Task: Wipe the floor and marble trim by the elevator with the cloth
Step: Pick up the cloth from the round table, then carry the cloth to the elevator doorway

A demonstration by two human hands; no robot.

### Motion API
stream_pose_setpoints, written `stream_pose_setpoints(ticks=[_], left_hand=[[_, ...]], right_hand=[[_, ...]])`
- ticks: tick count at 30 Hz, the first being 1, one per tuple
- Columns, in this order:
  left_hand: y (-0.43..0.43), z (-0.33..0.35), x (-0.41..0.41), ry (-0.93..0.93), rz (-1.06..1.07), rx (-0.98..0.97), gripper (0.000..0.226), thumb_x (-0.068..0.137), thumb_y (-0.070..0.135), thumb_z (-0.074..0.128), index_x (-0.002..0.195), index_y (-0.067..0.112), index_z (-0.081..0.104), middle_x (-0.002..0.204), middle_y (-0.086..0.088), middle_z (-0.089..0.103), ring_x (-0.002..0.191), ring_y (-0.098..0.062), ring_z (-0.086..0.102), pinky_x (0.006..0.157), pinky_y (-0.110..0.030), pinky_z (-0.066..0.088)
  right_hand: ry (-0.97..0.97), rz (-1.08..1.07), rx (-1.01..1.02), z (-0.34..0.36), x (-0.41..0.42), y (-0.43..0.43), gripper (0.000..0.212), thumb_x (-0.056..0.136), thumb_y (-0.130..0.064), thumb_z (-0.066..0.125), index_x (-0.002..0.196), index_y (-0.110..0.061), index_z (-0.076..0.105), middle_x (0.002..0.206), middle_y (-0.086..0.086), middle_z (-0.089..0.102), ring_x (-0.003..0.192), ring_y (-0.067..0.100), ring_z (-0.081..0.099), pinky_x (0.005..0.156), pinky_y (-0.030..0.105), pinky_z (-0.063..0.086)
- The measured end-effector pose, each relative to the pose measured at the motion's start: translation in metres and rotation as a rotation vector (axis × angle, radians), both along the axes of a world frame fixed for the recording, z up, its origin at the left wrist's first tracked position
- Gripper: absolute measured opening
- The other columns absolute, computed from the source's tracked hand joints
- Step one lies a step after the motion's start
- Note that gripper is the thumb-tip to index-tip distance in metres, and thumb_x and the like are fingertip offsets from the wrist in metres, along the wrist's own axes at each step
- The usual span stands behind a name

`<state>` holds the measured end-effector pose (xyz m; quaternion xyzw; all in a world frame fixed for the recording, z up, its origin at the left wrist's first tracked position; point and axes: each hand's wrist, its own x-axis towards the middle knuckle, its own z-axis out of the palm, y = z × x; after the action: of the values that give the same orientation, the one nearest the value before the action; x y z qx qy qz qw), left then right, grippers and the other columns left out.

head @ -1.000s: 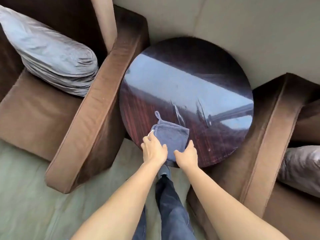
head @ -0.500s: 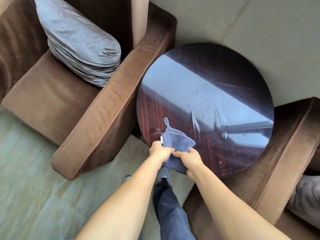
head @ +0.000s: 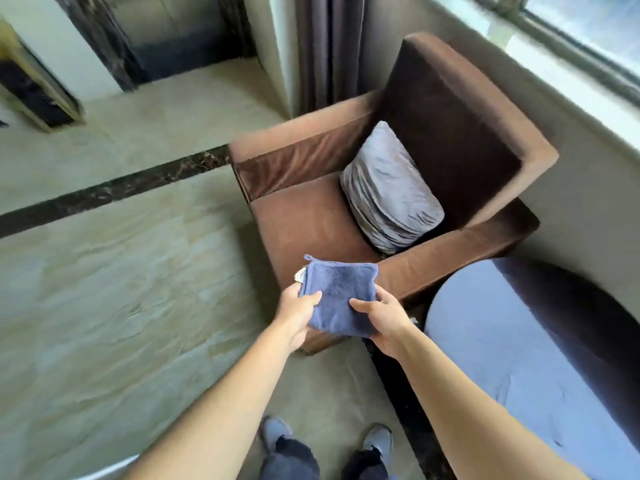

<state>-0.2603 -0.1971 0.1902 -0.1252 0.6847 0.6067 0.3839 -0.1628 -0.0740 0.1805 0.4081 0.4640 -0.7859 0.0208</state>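
Note:
A folded blue cloth [head: 341, 292] is held in the air in front of me, above the front corner of a brown armchair. My left hand [head: 298, 311] grips its left edge and my right hand [head: 381, 318] grips its right lower edge. Far off at the top left is the elevator door [head: 180, 29], framed by dark marble trim [head: 104, 39]. The beige stone floor [head: 114, 306] stretches between me and the elevator, crossed by a dark marble strip [head: 114, 190].
A brown armchair [head: 398, 188] with a grey cushion [head: 388, 188] stands straight ahead. The round glossy table [head: 540, 358] is at my right. A dark curtain [head: 325, 46] and a window sill [head: 588, 88] lie beyond. My feet [head: 325, 441] stand on the floor below.
The cloth has been lifted off the round table and is now held in both hands. My view has swung left, bringing the elevator and floor into sight.

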Motion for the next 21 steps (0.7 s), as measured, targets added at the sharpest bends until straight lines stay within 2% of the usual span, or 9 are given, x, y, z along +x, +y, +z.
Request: stream_pose_setpoints(ticks=[2,5,7,9,11,13,16,19,21], left_hand=[[-0.041,0.026,-0.037,0.005,0.115,0.099,0.030,0.093,-0.008,0.047,0.113,0.008,0.063,0.106,-0.014,0.069,0.093,-0.031,0.066,0.084,-0.049,0.055],[-0.107,0.058,-0.079,0.002,0.245,0.152,0.028,0.094,-0.005,0.047,0.101,0.016,0.063,0.096,-0.007,0.068,0.081,-0.024,0.066,0.067,-0.037,0.055],[-0.151,0.070,-0.108,-0.004,0.300,0.177,0.025,0.093,-0.003,0.050,0.103,0.016,0.063,0.093,-0.006,0.069,0.077,-0.022,0.066,0.061,-0.033,0.055],[-0.192,0.078,-0.142,0.029,0.324,0.218,0.025,0.092,-0.002,0.052,0.104,0.016,0.064,0.092,-0.006,0.070,0.076,-0.022,0.067,0.057,-0.031,0.056],[-0.219,0.080,-0.173,0.035,0.348,0.231,0.029,0.092,-0.002,0.052,0.113,0.015,0.063,0.098,-0.007,0.071,0.079,-0.023,0.068,0.058,-0.031,0.057],[-0.245,0.085,-0.202,0.024,0.373,0.231,0.030,0.092,-0.001,0.052,0.116,0.015,0.061,0.103,-0.008,0.070,0.082,-0.024,0.068,0.063,-0.034,0.056],[-0.270,0.085,-0.248,-0.003,0.385,0.221,0.025,0.092,0.000,0.053,0.110,0.014,0.062,0.101,-0.009,0.069,0.080,-0.024,0.067,0.066,-0.037,0.055],[-0.284,0.087,-0.309,-0.017,0.385,0.216,0.021,0.092,-0.002,0.053,0.102,0.014,0.062,0.097,-0.009,0.069,0.078,-0.024,0.067,0.056,-0.034,0.057],[-0.288,0.082,-0.348,-0.029,0.405,0.203,0.024,0.092,-0.002,0.053,0.108,0.014,0.061,0.098,-0.009,0.069,0.078,-0.023,0.067,0.054,-0.033,0.056]], right_hand=[[0.064,0.086,0.044,0.025,-0.051,-0.031,0.026,0.086,0.008,0.057,0.095,-0.013,0.069,0.093,0.008,0.075,0.091,0.030,0.069,0.088,0.046,0.055],[0.131,0.202,0.110,0.052,-0.116,-0.087,0.024,0.087,0.007,0.056,0.097,-0.011,0.067,0.098,0.012,0.072,0.096,0.032,0.066,0.092,0.049,0.052],[0.154,0.233,0.084,0.062,-0.151,-0.128,0.025,0.088,0.006,0.055,0.104,-0.009,0.066,0.101,0.012,0.071,0.094,0.030,0.067,0.091,0.051,0.053],[0.191,0.250,0.025,0.064,-0.187,-0.164,0.026,0.089,0.005,0.055,0.107,-0.011,0.066,0.100,0.009,0.073,0.092,0.027,0.069,0.084,0.045,0.058],[0.198,0.280,0.011,0.067,-0.218,-0.188,0.027,0.089,0.003,0.056,0.107,-0.013,0.067,0.101,0.008,0.074,0.093,0.026,0.070,0.081,0.043,0.058],[0.185,0.304,0.007,0.071,-0.254,-0.212,0.029,0.089,0.004,0.054,0.108,-0.013,0.067,0.102,0.008,0.074,0.094,0.027,0.070,0.082,0.044,0.058],[0.173,0.332,0.020,0.078,-0.306,-0.234,0.030,0.090,0.004,0.053,0.112,-0.011,0.066,0.106,0.011,0.072,0.098,0.029,0.069,0.086,0.048,0.057],[0.142,0.343,0.034,0.077,-0.371,-0.247,0.028,0.090,0.004,0.054,0.106,-0.014,0.068,0.108,0.011,0.071,0.100,0.030,0.068,0.092,0.053,0.054],[0.114,0.354,0.035,0.073,-0.412,-0.250,0.026,0.089,0.001,0.056,0.103,-0.017,0.070,0.107,0.010,0.071,0.099,0.030,0.067,0.096,0.057,0.051]])
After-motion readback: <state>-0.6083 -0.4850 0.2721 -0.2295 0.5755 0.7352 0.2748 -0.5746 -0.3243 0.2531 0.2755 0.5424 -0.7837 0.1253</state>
